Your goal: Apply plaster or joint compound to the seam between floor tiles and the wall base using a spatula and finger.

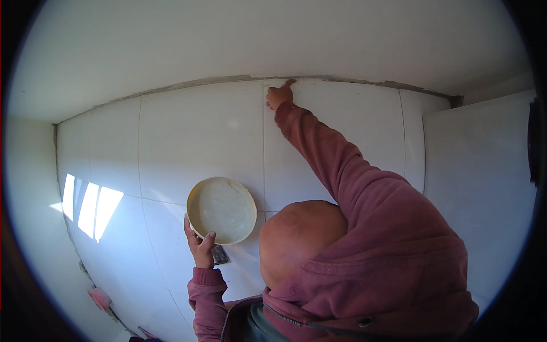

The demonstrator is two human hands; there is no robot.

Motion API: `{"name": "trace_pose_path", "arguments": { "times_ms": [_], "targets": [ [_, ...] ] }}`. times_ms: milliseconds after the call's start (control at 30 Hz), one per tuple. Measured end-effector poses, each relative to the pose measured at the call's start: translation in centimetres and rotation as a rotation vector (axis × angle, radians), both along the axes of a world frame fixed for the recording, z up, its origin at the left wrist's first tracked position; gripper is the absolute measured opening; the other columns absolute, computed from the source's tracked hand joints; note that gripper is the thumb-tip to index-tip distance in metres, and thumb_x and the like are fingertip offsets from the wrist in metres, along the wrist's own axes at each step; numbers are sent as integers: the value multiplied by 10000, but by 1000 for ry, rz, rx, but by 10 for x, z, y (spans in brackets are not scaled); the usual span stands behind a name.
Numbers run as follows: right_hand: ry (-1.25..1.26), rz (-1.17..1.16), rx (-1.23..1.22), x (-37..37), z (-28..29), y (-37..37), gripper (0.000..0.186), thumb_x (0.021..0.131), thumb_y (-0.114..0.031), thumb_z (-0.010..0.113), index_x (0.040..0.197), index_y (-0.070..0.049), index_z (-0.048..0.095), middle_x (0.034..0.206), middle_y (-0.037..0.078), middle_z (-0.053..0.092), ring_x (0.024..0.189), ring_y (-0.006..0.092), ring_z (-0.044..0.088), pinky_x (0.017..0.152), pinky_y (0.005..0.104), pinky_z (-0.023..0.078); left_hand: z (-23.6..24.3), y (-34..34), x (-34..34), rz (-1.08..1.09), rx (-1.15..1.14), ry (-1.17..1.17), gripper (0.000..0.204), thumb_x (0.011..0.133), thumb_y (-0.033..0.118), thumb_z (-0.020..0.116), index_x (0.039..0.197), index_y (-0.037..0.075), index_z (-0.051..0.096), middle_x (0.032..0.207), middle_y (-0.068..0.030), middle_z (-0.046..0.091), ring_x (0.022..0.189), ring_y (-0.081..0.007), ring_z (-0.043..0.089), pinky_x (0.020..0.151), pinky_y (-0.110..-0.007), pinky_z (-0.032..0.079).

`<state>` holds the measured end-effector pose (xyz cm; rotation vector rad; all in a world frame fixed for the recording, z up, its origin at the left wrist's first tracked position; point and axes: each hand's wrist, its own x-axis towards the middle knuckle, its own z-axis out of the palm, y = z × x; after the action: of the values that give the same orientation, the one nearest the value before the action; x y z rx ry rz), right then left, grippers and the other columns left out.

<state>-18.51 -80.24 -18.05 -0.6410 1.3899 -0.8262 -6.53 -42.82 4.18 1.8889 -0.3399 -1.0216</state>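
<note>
Grey, rough-edged strip [228, 79] beside the right hand [279, 97], 1 digit outstretched, grip unclear, likely wants even pressure; left hand [202, 249] clamps a round, yellowish, plastic-looking tub [195, 199].

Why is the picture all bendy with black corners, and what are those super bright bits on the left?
In the head view, the fisheye lens bows the grey gap along the white tiles and leaves black corners; also in the head view, the bright patches are glare, probably window light; the round tub in the left hand looks duller there.
</note>
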Motion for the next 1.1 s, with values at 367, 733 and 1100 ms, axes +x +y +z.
{"name": "trace_pose_path", "arguments": {
  "times_ms": [367,733,1100],
  "targets": [
    [40,180,-91,30,50,43,647,700,-79,478,1295,-15,233,600,104,554,439,191,536,414,318,458,-8,5,3,-22,-43,-36,800,631,32,531,1339,73,162,1205,-125,390,1073,-234,415,923,-335,335],
    [-97,-156,-128,-65,49,34,613,696,-57,485,1260,-128,255,698,115,509,444,185,504,377,270,416,0,-1,4,-42,-9,-76,782,620,59,520,1334,88,202,1195,-110,401,1048,-235,428,903,-336,354],
    [1179,902,-121,-120,74,0,647,672,-157,489,1218,127,289,931,223,585,820,299,592,705,355,484,1,1,13,-47,-33,-20,779,620,42,529,1329,71,208,1206,-110,385,1065,-232,413,916,-334,340]
  ]
}}
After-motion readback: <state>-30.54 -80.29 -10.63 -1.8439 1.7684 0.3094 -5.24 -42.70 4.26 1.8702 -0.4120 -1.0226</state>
